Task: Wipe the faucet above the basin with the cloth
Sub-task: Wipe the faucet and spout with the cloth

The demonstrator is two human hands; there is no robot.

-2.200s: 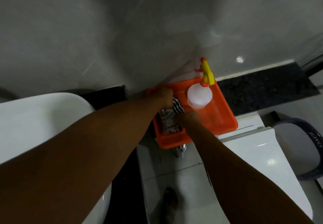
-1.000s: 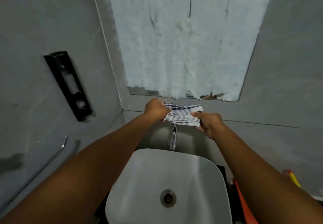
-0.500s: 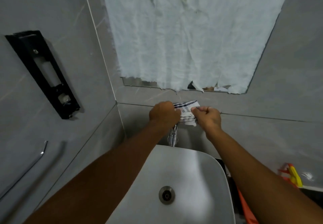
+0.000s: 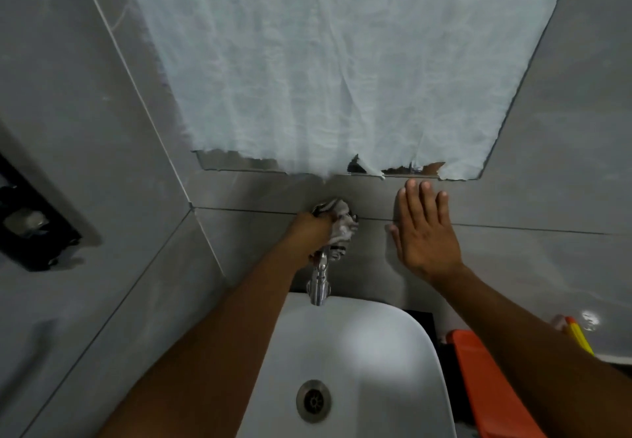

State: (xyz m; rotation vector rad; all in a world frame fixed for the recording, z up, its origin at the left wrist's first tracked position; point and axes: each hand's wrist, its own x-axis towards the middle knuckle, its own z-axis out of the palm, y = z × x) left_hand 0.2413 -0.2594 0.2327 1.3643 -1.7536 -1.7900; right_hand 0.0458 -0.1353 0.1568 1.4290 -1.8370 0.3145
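A chrome faucet point(image 4: 318, 283) sticks out of the grey wall above the white basin point(image 4: 376, 352). My left hand point(image 4: 309, 237) grips the bunched checked cloth point(image 4: 338, 223) and presses it onto the faucet's upper part, which the cloth and hand hide. Only the spout end shows below my fingers. My right hand point(image 4: 424, 232) lies flat on the wall tile to the right of the faucet, fingers spread, holding nothing.
A mirror covered with pale torn paper point(image 4: 342, 61) hangs above the faucet. A black holder point(image 4: 30, 222) is fixed to the left wall. An orange tray point(image 4: 478, 369) and a yellow spray trigger point(image 4: 578, 335) sit right of the basin. The drain point(image 4: 313, 401) lies in the basin's middle.
My right hand let go of the cloth and moved right, flat onto the wall. My left hand bunched the cloth and pushed it down onto the faucet.
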